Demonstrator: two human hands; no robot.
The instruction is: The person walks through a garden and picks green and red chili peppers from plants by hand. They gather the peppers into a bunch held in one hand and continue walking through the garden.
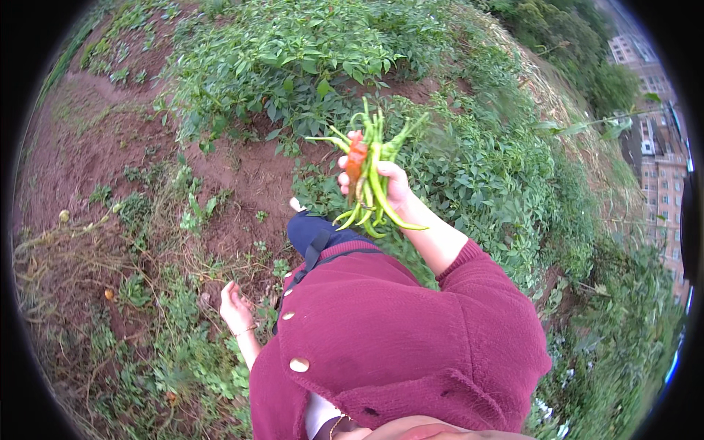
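My right hand (pixel 388 179) is raised in front of me and grips a bunch of long green chili peppers (pixel 379 184). Among them is a red chili pepper (pixel 356 157), on the side of my fingertips. Stems and pepper tips stick out above and below the fist. Low on the left side of my body hangs my left hand (pixel 236 313), its fingers loosely bent and nothing visible in it; a thin bracelet circles its wrist.
Leafy pepper plants (pixel 313 49) grow ahead and along the right. Bare reddish soil (pixel 247 181) lies ahead on the left, with weeds and dry vines (pixel 71 258) farther left. Dry stalks (pixel 544 77) and buildings (pixel 663 192) appear beyond the plants on the right.
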